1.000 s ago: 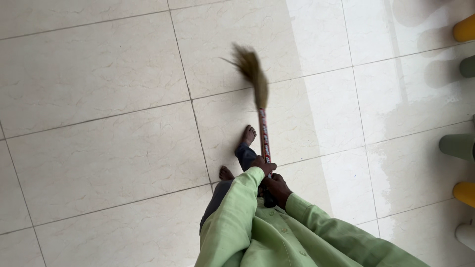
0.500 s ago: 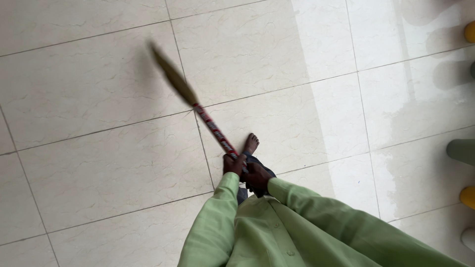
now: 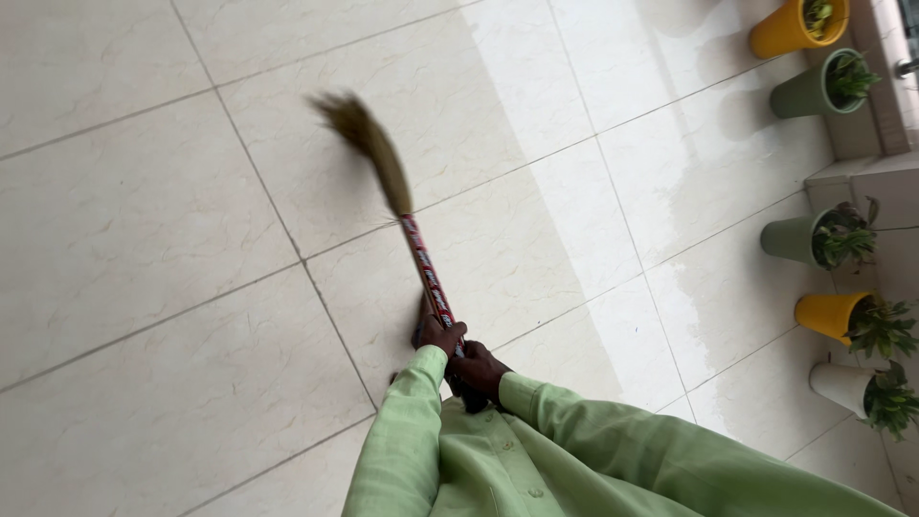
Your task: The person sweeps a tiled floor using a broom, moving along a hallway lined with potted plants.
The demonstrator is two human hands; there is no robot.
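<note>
Over the pale tiled floor [image 3: 144, 239], both hands are holding a grass broom [image 3: 402, 215] by its red patterned handle: the left hand [image 3: 438, 335] is gripping higher, the right hand [image 3: 479, 369] is closing just below it, while the blurred bristles are pointing up-left; potted plants [image 3: 838, 235] are standing along the right edge

Cream marble-tile floor [image 3: 144, 220], grey grout lines. Along my right side: potted plants in two yellow pots [image 3: 787, 29] [image 3: 829, 313], two green pots [image 3: 807, 94] [image 3: 791, 238], one white pot [image 3: 840, 384].
</note>
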